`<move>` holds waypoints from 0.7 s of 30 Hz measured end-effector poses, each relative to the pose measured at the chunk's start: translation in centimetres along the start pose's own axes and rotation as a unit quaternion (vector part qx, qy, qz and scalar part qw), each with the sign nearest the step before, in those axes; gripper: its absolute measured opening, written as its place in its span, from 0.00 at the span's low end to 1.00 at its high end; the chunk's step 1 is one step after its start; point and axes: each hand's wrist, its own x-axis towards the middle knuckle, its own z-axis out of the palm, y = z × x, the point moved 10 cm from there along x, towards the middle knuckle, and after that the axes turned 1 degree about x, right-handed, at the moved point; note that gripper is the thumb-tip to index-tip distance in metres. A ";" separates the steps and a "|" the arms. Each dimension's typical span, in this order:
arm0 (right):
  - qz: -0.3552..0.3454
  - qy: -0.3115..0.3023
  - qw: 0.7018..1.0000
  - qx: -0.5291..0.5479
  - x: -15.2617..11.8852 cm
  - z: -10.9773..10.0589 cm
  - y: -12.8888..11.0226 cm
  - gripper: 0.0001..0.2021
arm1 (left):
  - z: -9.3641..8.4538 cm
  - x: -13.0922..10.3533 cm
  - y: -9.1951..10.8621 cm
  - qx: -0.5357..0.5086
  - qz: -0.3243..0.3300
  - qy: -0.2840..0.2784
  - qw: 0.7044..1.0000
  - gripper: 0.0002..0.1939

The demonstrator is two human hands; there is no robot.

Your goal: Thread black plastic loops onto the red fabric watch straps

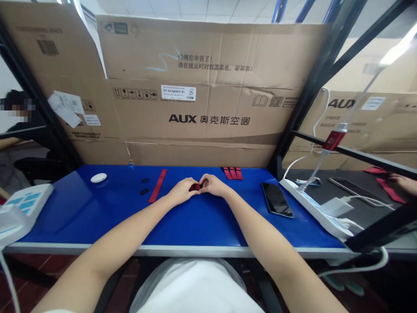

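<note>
Both of my hands meet over the middle of the blue table (202, 221). Between them is a small piece of red strap (196, 187) with a dark part, mostly covered by fingers. My left hand (181, 191) is closed on its left side, and my right hand (212, 185) pinches it from the right. To the left of my hands a flat red strap (158, 186) lies on the table. Beside that strap are small black pieces, one farther back (145, 180) and one nearer (143, 191), too small to name.
Red straps with black ends (232, 173) lie at the back right. A phone (276, 199) rests on the right, by a white power strip (317, 211). A white round object (98, 178) and another power strip (28, 208) are at left. Cardboard (208, 143) walls the back.
</note>
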 end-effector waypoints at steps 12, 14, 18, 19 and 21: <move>-0.078 0.009 0.996 0.046 -0.5 -1.0 -2.6 0.08 | -2.3 -0.4 0.7 -0.016 0.055 0.056 0.997 0.16; -0.079 0.029 0.996 0.016 -0.4 -1.4 -2.9 0.08 | -2.4 -0.4 0.7 -0.018 0.056 0.059 0.997 0.17; -0.116 0.002 0.993 -0.026 -0.5 -0.8 -4.3 0.07 | -2.5 -0.4 1.1 -0.032 0.054 0.049 0.997 0.16; -0.117 -0.005 0.993 0.000 -0.6 -0.8 -4.5 0.08 | -2.6 -0.5 1.1 -0.046 0.047 0.051 0.996 0.16; -0.104 -0.017 0.989 0.101 -0.8 -1.2 -4.5 0.09 | -2.8 -0.5 0.9 -0.087 0.030 0.049 0.995 0.18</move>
